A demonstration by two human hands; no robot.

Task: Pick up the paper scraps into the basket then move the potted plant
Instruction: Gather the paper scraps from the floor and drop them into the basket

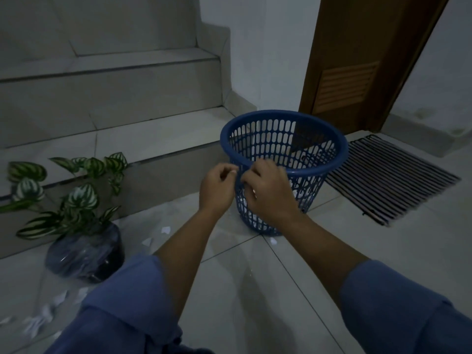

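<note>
A blue plastic basket (283,146) with slotted walls stands on the tiled floor, and white scraps show through its lower holes. My left hand (218,186) and my right hand (269,194) are side by side at its near rim, both with curled fingers. A small white fleck sits at the left fingertips; what the right hand holds is hidden. More paper scraps (166,229) lie on the floor between basket and plant, and several more scraps (38,323) lie at the lower left. The potted plant (84,254), striped leaves in a dark plastic-wrapped pot, stands at the left by the step.
Tiled stairs (115,98) rise behind the plant and the basket. A brown door (357,60) with a vent stands at the back right. In front of it lies a striped doormat (390,180), right of the basket. One scrap (273,241) lies at the basket's foot.
</note>
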